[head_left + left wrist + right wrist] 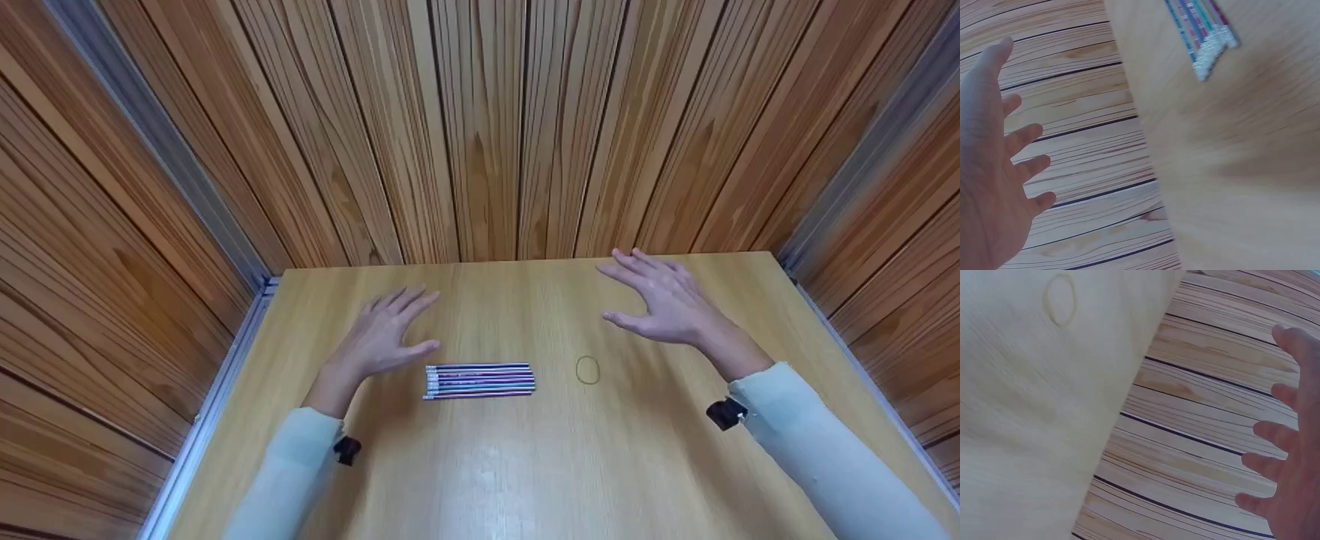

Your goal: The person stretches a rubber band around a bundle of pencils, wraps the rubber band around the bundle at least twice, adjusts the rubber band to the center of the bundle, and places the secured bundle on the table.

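Observation:
Several striped pencils [480, 380] lie side by side in a flat row near the middle of the table, their pale eraser ends [1213, 50] toward the left. To their right a thin yellow rubber band [588, 370] forms a loose oval on the wood; the right wrist view also catches the band [1060, 300]. My left hand [384, 332] hovers left of the pencils, fingers spread and holding nothing. Above and right of the rubber band hovers my right hand [664, 300], fingers spread, touching nothing.
The light wood table [480, 465] meets a slatted wooden wall [480, 135] at the back. Similar panels close off both sides, with metal rails [217, 405] along the table's edges. Each sleeve carries a small black device [726, 413] at the wrist.

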`<state>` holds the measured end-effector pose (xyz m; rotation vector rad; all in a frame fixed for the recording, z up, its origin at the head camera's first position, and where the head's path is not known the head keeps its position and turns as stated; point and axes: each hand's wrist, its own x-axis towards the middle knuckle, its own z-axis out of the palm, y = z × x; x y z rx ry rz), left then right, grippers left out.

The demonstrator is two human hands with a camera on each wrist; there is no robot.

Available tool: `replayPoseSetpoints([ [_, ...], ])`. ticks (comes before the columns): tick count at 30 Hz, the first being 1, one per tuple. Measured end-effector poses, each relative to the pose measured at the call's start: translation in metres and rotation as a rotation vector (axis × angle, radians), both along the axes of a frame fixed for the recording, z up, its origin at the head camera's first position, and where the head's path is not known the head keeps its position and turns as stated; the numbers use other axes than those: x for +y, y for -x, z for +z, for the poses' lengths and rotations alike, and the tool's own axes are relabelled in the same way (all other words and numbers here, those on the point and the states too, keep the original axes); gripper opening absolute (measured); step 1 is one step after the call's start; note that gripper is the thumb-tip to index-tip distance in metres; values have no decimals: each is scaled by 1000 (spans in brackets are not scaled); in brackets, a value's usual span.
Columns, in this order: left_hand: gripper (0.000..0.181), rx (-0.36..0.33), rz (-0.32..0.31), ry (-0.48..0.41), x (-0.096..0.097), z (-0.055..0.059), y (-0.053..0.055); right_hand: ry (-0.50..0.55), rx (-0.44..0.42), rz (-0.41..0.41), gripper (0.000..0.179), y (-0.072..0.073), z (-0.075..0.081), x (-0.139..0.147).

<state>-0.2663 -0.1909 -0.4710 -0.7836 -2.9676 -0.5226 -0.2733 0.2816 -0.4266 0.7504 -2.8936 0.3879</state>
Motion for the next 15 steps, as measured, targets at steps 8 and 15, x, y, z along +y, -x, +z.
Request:
replayPoseSetpoints([
  [8, 88, -61, -17, -3, 11, -29, -1, 193, -37, 17, 66, -6, -15, -5],
  [15, 81, -140, -1, 20, 25, -47, -6, 339, -106, 39, 61, -13, -25, -12],
])
